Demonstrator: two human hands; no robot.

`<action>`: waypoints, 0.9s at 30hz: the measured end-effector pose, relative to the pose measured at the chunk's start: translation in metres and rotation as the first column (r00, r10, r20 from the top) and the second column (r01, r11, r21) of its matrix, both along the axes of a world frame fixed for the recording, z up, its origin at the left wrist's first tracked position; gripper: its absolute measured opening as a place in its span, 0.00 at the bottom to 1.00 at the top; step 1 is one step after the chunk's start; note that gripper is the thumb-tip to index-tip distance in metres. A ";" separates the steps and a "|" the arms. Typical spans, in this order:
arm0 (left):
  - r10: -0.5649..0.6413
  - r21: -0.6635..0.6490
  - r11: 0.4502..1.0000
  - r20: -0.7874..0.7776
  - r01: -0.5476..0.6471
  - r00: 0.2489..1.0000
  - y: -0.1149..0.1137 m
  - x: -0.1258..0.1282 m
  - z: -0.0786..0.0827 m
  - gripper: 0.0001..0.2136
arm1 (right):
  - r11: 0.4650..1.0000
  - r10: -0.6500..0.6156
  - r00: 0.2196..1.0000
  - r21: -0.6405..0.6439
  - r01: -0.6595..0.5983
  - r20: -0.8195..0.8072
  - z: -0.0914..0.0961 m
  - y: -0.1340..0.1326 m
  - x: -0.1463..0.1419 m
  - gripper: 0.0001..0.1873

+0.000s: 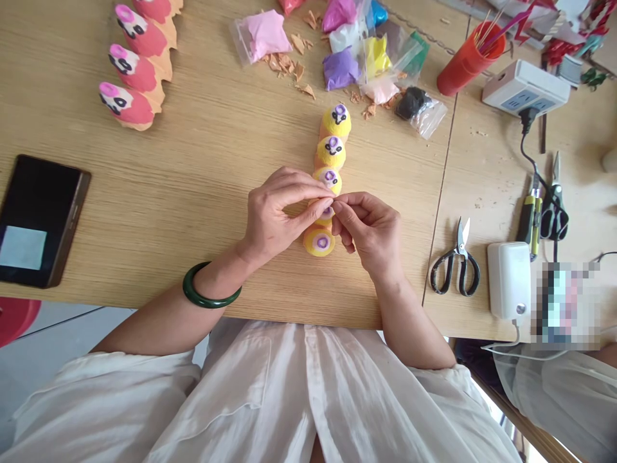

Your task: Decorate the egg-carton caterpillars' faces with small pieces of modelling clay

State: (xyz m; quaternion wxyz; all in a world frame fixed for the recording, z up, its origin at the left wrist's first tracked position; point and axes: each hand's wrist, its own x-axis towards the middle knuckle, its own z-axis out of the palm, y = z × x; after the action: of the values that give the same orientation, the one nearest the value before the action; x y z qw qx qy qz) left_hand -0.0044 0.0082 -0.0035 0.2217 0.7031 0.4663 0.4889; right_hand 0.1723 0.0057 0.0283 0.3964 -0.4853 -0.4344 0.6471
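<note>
**Fine pinch-work over a strip of yellow faces [330,175]**

From here I'd say the step in hand is shaping or adding some tiny facial detail. The left hand [272,209] and right hand [373,231] meet above the strip's lower half, each with thumb and forefinger tips together; I can't tell whether a scrap of clay sits between them. To my eye, the next move calls for a light, exact touch, so the soft-looking features aren't smudged.

The strip lies on the wooden table [216,167] in front of the person, running away from them: five rounded yellow domes, each with a pale patch and purple ring. The two farthest have black eyes and a mouth; the nearest has no black marks. The fourth is mostly hidden behind fingers. A bag of black clay [413,103] rests beyond, to the right.
</note>
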 end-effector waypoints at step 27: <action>0.016 -0.058 0.998 0.046 -0.013 0.999 -0.003 0.002 0.002 0.10 | 0.997 0.027 0.997 -0.074 -0.032 -0.072 -0.004 0.001 0.000 0.25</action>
State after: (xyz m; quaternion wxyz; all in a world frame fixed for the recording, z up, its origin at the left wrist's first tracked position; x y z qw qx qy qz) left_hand -0.0021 0.0049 -0.0010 0.2491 0.6816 0.4801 0.4929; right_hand 0.1727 0.0064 0.0242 0.3836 -0.4700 -0.4024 0.6856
